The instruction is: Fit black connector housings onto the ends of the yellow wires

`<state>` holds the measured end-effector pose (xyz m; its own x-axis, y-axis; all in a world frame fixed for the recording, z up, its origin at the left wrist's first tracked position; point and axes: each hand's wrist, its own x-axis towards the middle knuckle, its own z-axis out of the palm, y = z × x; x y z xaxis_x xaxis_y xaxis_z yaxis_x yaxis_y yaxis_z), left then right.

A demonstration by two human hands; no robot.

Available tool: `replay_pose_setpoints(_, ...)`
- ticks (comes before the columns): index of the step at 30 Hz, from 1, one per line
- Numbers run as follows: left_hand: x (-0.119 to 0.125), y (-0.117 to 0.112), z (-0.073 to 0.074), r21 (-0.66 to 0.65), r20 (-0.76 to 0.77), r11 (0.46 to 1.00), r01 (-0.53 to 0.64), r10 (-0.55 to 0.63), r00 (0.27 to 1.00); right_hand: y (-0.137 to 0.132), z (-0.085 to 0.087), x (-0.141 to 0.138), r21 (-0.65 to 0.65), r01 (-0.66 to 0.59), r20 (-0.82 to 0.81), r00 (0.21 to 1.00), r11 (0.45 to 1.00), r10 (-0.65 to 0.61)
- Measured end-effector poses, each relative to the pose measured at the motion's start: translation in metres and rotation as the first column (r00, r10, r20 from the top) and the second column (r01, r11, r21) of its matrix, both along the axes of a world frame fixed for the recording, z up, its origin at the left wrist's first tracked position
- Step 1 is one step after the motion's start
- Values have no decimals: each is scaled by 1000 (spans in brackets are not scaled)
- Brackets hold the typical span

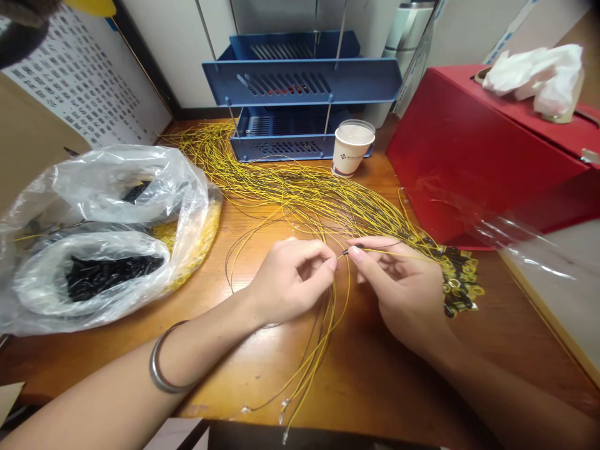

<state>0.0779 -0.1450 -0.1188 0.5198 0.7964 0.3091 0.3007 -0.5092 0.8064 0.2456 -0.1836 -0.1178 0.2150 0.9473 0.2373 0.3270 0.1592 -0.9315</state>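
My left hand pinches a thin yellow wire between thumb and forefinger. Facing it, my right hand has thumb and forefinger closed on a small black sleeve that the wire meets. Part of the sleeve is hidden by the fingertips. Behind both hands stretches a large bundle of yellow and black wires. Its right end finishes in a heap of black and yellow terminals. Several loose wires run under my hands toward the table's front edge, with small clear connectors at their ends.
At left, a clear plastic bag holds inner bags of black pieces and small yellow parts. A blue tray rack, paper cup and flask stand behind. A red box with tissue stands right.
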Motion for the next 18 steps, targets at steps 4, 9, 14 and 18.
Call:
replay_pose_setpoints(4, 0, 0, 0, 18, 8, 1000, 1, -1, 1000, 0, 1, 1, 4, 24, -21, 999, 1000, -24)
replay_pose_setpoints(9, -1, -1, -2, 6, 3, 1000, 16, -16, 1000, 1, 0, 3, -44, -92, -31, 995, 995, 91)
replay_pose_setpoints(14, 0, -1, -3, 30, 21, 999, 26, -27, 999, -1, -1, 3, -79, -123, -24, 992, 989, 121)
replay_pose_setpoints(18, 0, -1, -2, 37, 14, 999, 22, -23, 1000, -1, -1, 4, -81, -123, -25, 992, 989, 121)
